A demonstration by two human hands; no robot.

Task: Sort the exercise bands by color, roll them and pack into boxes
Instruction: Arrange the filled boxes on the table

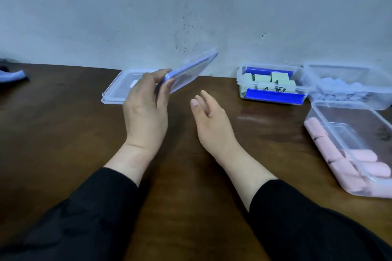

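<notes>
The clear lid [191, 71] is hanging tilted in the air over the table [63, 133], pinched at its near corner by the left hand [146, 108], thumb under, fingers on top. Behind it 1 more lid [118, 89] is lying flat. The right hand [210, 118] is hovering just beside, fingers loosely spread, holding nothing. Off to the right, 3 boxes are standing open: the one with blue clasps [272, 82] holding green rolled bands [273, 79], the near one [356, 144] holding pink rolls [339, 161], the far one [347, 86] holding pale bluish bands, too blurred to say more. It's looking like the closing stage. Next, I'd judge, that lid needs carrying right, squaring over a box rim and pressing down.
</notes>
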